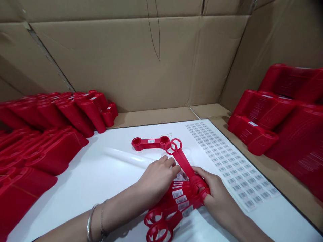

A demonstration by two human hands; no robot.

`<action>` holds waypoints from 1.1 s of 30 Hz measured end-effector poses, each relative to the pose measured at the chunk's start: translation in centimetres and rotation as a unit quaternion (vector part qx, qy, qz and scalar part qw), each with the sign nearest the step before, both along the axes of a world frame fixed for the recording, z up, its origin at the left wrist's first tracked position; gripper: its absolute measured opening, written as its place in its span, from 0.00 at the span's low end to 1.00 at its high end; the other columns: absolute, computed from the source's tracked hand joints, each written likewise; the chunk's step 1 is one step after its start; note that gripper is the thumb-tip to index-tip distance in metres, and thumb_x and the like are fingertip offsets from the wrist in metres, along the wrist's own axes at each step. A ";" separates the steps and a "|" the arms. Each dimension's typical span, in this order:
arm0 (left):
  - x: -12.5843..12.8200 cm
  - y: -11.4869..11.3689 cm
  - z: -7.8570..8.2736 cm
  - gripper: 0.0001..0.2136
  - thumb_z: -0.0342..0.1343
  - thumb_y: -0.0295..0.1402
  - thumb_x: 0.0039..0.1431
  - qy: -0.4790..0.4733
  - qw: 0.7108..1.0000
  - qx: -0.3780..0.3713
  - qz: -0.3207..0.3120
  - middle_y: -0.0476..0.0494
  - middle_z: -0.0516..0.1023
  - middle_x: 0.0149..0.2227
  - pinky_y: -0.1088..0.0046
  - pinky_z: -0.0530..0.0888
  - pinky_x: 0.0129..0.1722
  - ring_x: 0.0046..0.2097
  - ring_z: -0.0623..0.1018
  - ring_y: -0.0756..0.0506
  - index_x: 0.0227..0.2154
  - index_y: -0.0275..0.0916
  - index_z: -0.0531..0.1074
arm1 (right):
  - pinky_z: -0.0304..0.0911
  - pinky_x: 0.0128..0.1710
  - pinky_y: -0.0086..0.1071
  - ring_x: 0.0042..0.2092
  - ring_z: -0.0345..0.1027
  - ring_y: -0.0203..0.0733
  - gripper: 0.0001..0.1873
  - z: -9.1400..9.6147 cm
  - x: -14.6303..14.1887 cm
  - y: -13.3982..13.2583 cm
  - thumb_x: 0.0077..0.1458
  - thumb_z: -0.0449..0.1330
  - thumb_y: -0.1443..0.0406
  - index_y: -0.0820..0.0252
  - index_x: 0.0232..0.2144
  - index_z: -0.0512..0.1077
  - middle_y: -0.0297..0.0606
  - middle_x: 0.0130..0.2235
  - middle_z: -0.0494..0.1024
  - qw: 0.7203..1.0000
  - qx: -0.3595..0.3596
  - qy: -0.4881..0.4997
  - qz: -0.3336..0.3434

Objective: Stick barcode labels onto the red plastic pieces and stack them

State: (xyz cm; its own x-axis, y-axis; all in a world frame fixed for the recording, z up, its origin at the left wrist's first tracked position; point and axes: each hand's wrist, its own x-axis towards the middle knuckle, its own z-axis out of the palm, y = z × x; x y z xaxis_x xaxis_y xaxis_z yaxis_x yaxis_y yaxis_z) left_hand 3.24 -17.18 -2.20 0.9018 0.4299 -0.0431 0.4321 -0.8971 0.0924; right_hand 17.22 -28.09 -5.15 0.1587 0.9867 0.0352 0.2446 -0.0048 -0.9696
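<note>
My right hand (pixel 220 196) grips a fanned bundle of flat red plastic pieces with ring ends (pixel 168 201) by one end. White barcode labels (pixel 181 199) sit on several of their bars. One piece (pixel 183 163) swings out from the bundle, its rings pointing up and away. My left hand (pixel 161 174) is closed above the bundle, thumb and fingers pressed together near the labelled bars; what they hold, if anything, is hidden. Just beyond lies a separate short stack of the red ring-ended pieces (pixel 143 144) with a label on top, a thin rubber band (pixel 168 135) beside it.
A sheet of barcode labels (pixel 227 164) lies on the right of the white table (pixel 83 188). A clear-looking rolled strip (pixel 126 157) lies left of centre. Stacked red pieces (pixel 78 114) line the left; more stacks (pixel 262 107) stand at the right. Cardboard walls (pixel 121 60) close the back.
</note>
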 end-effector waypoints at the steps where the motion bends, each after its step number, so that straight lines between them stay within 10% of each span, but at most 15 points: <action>1: 0.0 0.0 0.0 0.08 0.46 0.25 0.56 -0.001 1.000 -0.003 -0.002 0.41 0.71 0.37 0.69 0.66 0.31 0.36 0.69 0.43 0.33 0.36 0.71 | 0.65 0.40 0.32 0.43 0.68 0.43 0.30 0.0 0.0 0.0 0.41 0.47 0.78 0.61 0.48 0.68 0.39 0.44 0.75 1.000 -0.001 0.002 0.001; 9: -0.6 0.6 0.6 0.08 0.43 0.26 0.58 -0.102 0.985 -0.129 -0.048 0.45 0.69 0.33 0.73 0.66 0.32 0.33 0.68 0.49 0.26 0.35 0.64 | 0.65 0.40 0.31 0.38 0.69 0.41 0.27 0.8 -0.1 0.0 0.43 0.48 0.77 0.61 0.47 0.69 0.39 0.44 0.75 1.000 -0.005 -0.011 -0.005; 17: -0.6 1.4 2.4 0.08 0.45 0.32 0.60 -0.165 0.948 -0.270 0.032 0.48 0.69 0.29 0.73 0.64 0.31 0.31 0.67 0.50 0.28 0.36 0.65 | 0.64 0.41 0.31 0.42 0.69 0.41 0.28 1.5 -0.3 -0.1 0.42 0.47 0.78 0.61 0.46 0.70 0.38 0.44 0.75 1.000 -0.017 0.009 -0.004; 33: 0.2 1.4 1.0 0.11 0.50 0.39 0.57 -0.205 0.848 -0.471 0.130 0.57 0.53 0.15 0.77 0.49 0.18 0.19 0.53 0.55 0.28 0.35 0.67 | 0.64 0.39 0.29 0.36 0.67 0.39 0.27 0.4 -0.1 0.1 0.42 0.48 0.78 0.59 0.44 0.70 0.37 0.42 0.74 1.000 0.014 -0.020 0.001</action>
